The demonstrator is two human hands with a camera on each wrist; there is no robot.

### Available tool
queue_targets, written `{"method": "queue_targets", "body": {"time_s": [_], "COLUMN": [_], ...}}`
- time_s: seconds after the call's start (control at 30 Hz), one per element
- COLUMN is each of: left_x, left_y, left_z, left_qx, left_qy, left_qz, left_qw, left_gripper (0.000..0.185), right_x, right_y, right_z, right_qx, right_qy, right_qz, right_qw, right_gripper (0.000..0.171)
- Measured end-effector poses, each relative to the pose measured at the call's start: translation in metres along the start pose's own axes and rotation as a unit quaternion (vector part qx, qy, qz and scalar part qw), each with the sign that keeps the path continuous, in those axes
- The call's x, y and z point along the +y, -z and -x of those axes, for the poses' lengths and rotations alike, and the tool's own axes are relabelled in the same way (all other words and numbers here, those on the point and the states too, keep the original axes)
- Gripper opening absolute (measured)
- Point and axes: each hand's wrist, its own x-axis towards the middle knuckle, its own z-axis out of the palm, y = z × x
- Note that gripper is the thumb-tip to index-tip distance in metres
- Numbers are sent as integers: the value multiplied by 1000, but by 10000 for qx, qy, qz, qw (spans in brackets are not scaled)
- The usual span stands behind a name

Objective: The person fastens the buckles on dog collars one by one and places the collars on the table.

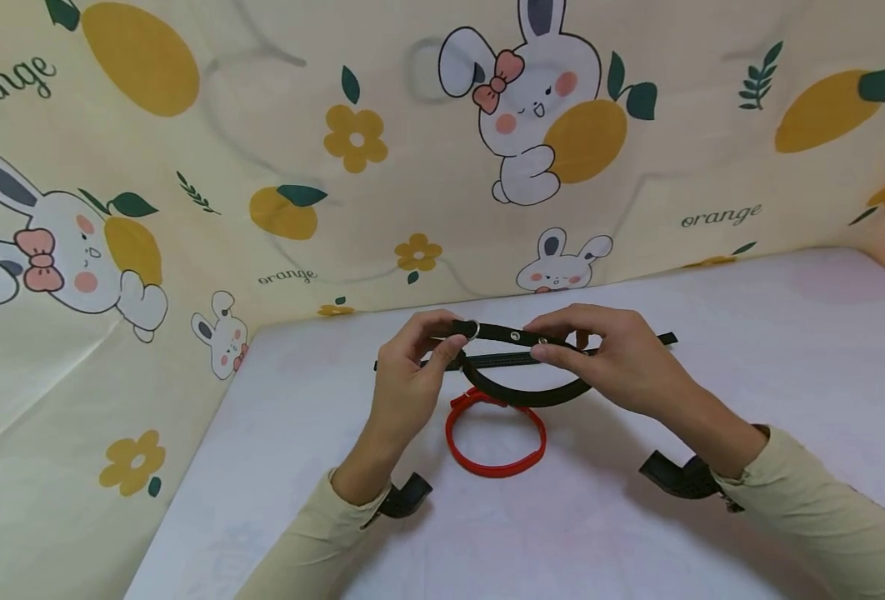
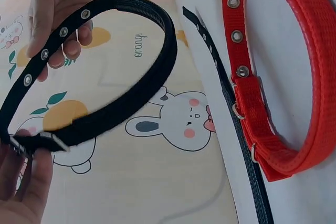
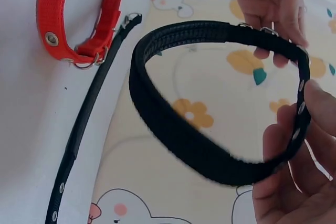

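Note:
Raised above the table, a black collar with metal eyelets forms a closed loop between both hands. My left hand pinches it by the buckle and ring end, thumb and fingers on the metal, also seen in the left wrist view with the buckle. With thumb and fingers, my right hand grips the eyelet strap on the opposite side; in the right wrist view this strap passes between thumb and fingers. Below the held loop, a red collar, buckled into a ring, lies on the table.
Behind the red collar, a second black collar lies stretched out straight on the white table. A cloth backdrop printed with rabbits and oranges rises along the table's back and left. Black straps sit at both wrists.

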Motion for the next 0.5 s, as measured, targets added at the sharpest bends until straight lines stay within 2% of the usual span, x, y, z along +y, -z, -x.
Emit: {"method": "queue_targets", "body": {"time_s": [0.23, 0.5], "left_x": [0, -1], "left_y": [-3, -5], "left_z": [0, 3], "left_qx": [-464, -573], "left_qy": [-275, -426], "left_qz": [14, -296], "left_qw": [9985, 9970], "left_gripper": [28, 28], "right_x": [1, 1], "right_y": [1, -1], "right_z": [1, 2], "right_qx": [181, 118], "right_qy": [174, 304], "right_qz": [-73, -168], "right_qw": [9997, 9993], "right_gripper": [21, 24]}}
